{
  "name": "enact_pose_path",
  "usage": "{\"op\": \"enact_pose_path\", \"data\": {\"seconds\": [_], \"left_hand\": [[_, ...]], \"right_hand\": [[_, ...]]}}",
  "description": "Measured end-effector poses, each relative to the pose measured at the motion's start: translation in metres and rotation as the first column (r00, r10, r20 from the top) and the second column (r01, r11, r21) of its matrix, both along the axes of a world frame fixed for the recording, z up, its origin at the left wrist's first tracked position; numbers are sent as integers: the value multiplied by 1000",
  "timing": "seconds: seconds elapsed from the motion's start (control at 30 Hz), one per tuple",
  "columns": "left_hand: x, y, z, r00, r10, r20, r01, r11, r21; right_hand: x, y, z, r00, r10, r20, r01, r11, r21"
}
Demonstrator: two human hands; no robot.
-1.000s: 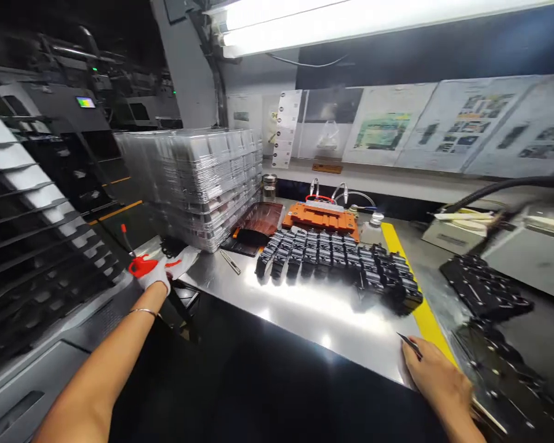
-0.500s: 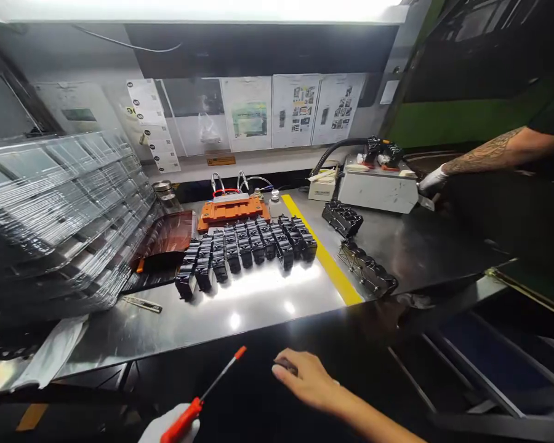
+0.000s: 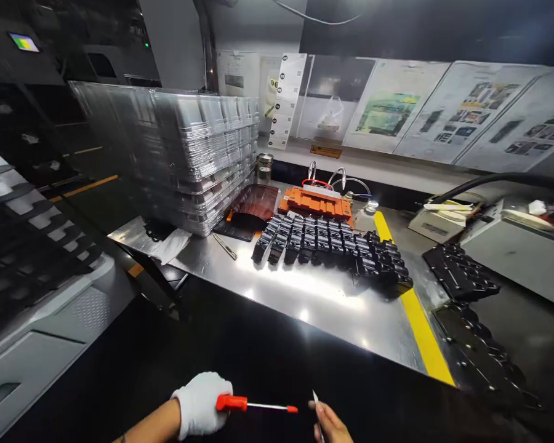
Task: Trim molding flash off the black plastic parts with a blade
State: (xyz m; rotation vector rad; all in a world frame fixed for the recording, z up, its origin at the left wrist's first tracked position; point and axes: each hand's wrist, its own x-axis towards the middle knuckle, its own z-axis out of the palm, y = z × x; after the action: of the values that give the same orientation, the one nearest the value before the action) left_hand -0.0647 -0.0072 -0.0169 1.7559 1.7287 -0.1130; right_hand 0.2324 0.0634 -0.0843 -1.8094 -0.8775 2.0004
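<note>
My left hand [image 3: 203, 403], in a white glove, is closed around a red-handled screwdriver-like tool [image 3: 233, 403]. Its thin metal shaft points right and ends in a red tip. Bare and low in the view, my right hand [image 3: 332, 426] pinches a slim, pointed silvery tool [image 3: 317, 400], whose exact kind I cannot make out. The red tip is a short way left of the right fingers. Both hands are in front of the metal bench [image 3: 300, 301], below its edge. Several black ribbed parts [image 3: 323, 240] stand in a row on the bench.
Stacked clear plastic trays [image 3: 212, 154] rise at the bench's left. An orange fixture [image 3: 318, 203] is behind the row. Right of the yellow stripe [image 3: 427, 338] lie more black parts [image 3: 461, 271] beside a grey box [image 3: 526, 246]. A grey cart [image 3: 74, 307] stands left.
The view has swung left, and the co-worker's arm is out of sight. The red-handled tool has turned from slanting upward to nearly level. A pointed silvery tool now shows in my right hand.
</note>
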Motion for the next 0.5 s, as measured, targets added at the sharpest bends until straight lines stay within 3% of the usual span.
{"op": "enact_pose_path", "data": {"seconds": [0.07,0.1,0.2,0.27,0.37,0.5], "left_hand": [[-15,-12,-3,966,187,176,-199,978,55],[-23,-18,-4,910,291,297,-323,944,65],[-43,-38,-7,590,536,604,-668,744,-8],[-51,-49,-9,394,612,685,-789,608,-89],[-52,-62,-13,251,670,699,-845,504,-180],[-44,-74,-21,224,678,700,-870,463,-170]], "right_hand": [[-20,12,39,993,86,-85,-82,996,45],[-32,22,64,981,110,-161,-99,992,76],[-72,64,137,885,181,-430,-76,965,250],[-100,96,173,809,319,-494,-149,924,353],[-140,131,198,786,398,-472,-226,897,380],[-193,142,204,728,574,-375,-416,805,423]]}}
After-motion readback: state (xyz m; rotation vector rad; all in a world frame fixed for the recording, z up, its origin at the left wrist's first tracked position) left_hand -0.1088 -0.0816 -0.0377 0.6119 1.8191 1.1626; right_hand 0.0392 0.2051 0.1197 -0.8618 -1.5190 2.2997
